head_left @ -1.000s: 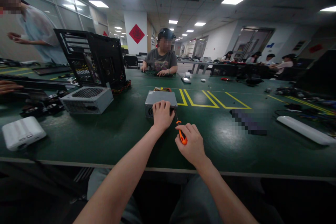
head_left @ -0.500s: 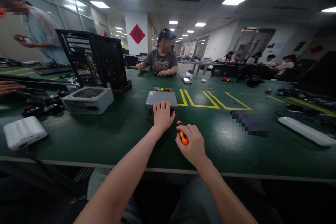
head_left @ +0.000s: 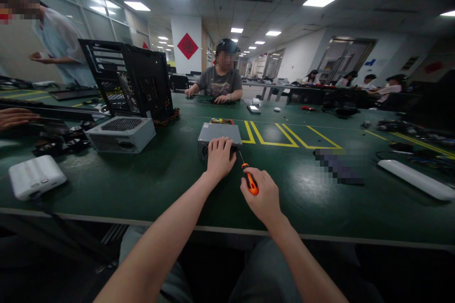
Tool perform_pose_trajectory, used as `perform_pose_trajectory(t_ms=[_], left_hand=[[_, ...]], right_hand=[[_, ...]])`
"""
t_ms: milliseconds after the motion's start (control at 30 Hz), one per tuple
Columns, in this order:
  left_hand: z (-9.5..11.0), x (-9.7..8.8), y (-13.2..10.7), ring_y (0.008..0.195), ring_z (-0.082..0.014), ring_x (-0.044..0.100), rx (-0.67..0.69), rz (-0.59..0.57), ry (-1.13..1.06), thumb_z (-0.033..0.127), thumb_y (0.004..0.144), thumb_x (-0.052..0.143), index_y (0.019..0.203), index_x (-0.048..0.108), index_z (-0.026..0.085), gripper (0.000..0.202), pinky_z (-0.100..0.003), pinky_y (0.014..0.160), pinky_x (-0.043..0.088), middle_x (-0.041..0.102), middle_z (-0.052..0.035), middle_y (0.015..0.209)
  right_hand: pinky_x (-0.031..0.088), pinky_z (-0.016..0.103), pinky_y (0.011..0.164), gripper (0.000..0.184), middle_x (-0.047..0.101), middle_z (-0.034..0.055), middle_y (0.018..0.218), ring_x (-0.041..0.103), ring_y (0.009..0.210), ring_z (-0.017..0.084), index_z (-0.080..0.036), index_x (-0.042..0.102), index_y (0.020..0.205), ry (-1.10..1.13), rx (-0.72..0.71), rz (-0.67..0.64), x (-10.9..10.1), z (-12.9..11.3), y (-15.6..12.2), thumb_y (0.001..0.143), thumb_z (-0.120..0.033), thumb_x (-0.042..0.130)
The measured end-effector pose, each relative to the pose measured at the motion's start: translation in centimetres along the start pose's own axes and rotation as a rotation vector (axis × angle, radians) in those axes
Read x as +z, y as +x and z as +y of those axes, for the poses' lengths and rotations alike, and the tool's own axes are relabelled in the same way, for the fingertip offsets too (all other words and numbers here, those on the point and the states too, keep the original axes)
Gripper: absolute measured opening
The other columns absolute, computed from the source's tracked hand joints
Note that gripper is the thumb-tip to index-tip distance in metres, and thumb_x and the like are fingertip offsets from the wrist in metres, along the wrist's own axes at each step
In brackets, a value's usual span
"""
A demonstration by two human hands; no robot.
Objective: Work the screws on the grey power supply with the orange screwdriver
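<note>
A grey computer power supply (head_left: 219, 130) lies on the green table straight ahead of me, with a bundle of coloured cables at its far side. My left hand (head_left: 220, 158) grips its near side, fingers bent over the top edge; part of the front face is hidden behind it. In my right hand (head_left: 263, 195) is an orange and black screwdriver (head_left: 252, 184), held by the handle. Its thin shaft points up and away toward the lower right corner of the power supply. Whether the tip touches a screw is too small to tell.
A second power supply (head_left: 121, 135) sits left, before an open black computer case (head_left: 142, 80). A white power bank (head_left: 37, 177) lies near the left edge. On the right are a blurred dark item (head_left: 337, 166) and a long white object (head_left: 415, 180). A person (head_left: 222, 80) sits opposite.
My right hand and the screwdriver have shifted slightly down and to the right. My left hand stays on the power supply. The whole view has turned a little.
</note>
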State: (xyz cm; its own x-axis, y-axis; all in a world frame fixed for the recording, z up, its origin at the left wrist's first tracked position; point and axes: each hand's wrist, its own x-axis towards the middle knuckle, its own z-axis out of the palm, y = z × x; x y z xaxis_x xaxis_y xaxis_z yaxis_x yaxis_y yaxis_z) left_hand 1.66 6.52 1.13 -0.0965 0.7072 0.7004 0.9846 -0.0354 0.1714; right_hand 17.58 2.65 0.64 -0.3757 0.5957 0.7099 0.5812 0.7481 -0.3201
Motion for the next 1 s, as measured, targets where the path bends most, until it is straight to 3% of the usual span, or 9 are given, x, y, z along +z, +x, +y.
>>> perform_pose_trajectory(t_ms=[167, 367, 533, 700, 867, 1000], left_hand=[[-0.5, 0.1, -0.3, 0.121, -0.024, 0.036, 0.04, 0.012, -0.061, 0.021, 0.078, 0.051, 0.118, 0.048, 0.019, 0.04, -0.041, 0.107, 0.02, 0.049, -0.0081, 0.124], [-1.0, -0.2, -0.5, 0.124, -0.0203, 0.036, 0.091, -0.01, -0.085, 0.016, 0.079, 0.048, 0.124, 0.045, 0.018, 0.045, -0.039, 0.11, 0.017, 0.048, -0.0068, 0.129], [-1.2, -0.5, -0.6, 0.126, -0.0201, 0.033, 0.083, -0.02, -0.076, 0.013, 0.078, 0.045, 0.124, 0.047, 0.022, 0.046, -0.039, 0.109, 0.017, 0.047, -0.0047, 0.13], [-1.3, -0.9, -0.8, 0.13, -0.026, 0.026, -0.002, 0.008, -0.009, 0.015, 0.077, 0.05, 0.121, 0.051, 0.029, 0.046, -0.05, 0.107, 0.012, 0.042, -0.0077, 0.133], [-1.8, -1.4, -0.7, 0.129, -0.024, 0.03, -0.073, 0.013, -0.002, 0.022, 0.081, 0.047, 0.121, 0.051, 0.03, 0.041, -0.05, 0.106, 0.01, 0.047, -0.006, 0.128], [-3.0, -1.5, 0.0, 0.13, -0.0254, 0.028, -0.284, 0.135, -0.053, 0.029, 0.083, 0.047, 0.127, 0.044, 0.026, 0.044, -0.048, 0.105, 0.015, 0.037, -0.0091, 0.138]], right_hand=[[0.04, 0.031, 0.068, 0.017, 0.054, 0.0045, 0.08, 0.047, 0.076, 0.018, -0.019, 0.059, 0.09, -0.054, -0.049, -0.015, -0.2, -0.2, 0.1, 0.075, -0.019, 0.05], [0.041, 0.031, 0.07, 0.023, 0.057, 0.0048, 0.083, 0.05, 0.076, 0.017, -0.019, 0.059, 0.098, -0.005, 0.01, 0.016, -0.3, 0.1, 0.1, 0.085, -0.031, 0.045], [0.042, 0.028, 0.066, 0.022, 0.06, 0.0034, 0.083, 0.052, 0.07, 0.015, -0.019, 0.054, 0.101, 0.058, 0.065, 0.06, -0.1, 0.3, 0.0, 0.085, -0.031, 0.046], [0.04, 0.031, 0.068, 0.015, 0.055, 0.0042, 0.076, 0.048, 0.073, 0.018, -0.018, 0.058, 0.09, -0.058, -0.063, 0.066, -0.3, 0.1, 0.1, 0.079, -0.022, 0.048], [0.039, 0.031, 0.069, 0.019, 0.056, 0.0052, 0.079, 0.048, 0.075, 0.018, -0.019, 0.059, 0.093, -0.052, -0.063, 0.066, -0.5, 0.1, 0.2, 0.083, -0.027, 0.046], [0.038, 0.03, 0.067, 0.025, 0.061, 0.0048, 0.082, 0.051, 0.071, 0.017, -0.018, 0.056, 0.102, -0.07, -0.022, 0.054, -0.6, 0.3, 0.3, 0.087, -0.033, 0.043]])
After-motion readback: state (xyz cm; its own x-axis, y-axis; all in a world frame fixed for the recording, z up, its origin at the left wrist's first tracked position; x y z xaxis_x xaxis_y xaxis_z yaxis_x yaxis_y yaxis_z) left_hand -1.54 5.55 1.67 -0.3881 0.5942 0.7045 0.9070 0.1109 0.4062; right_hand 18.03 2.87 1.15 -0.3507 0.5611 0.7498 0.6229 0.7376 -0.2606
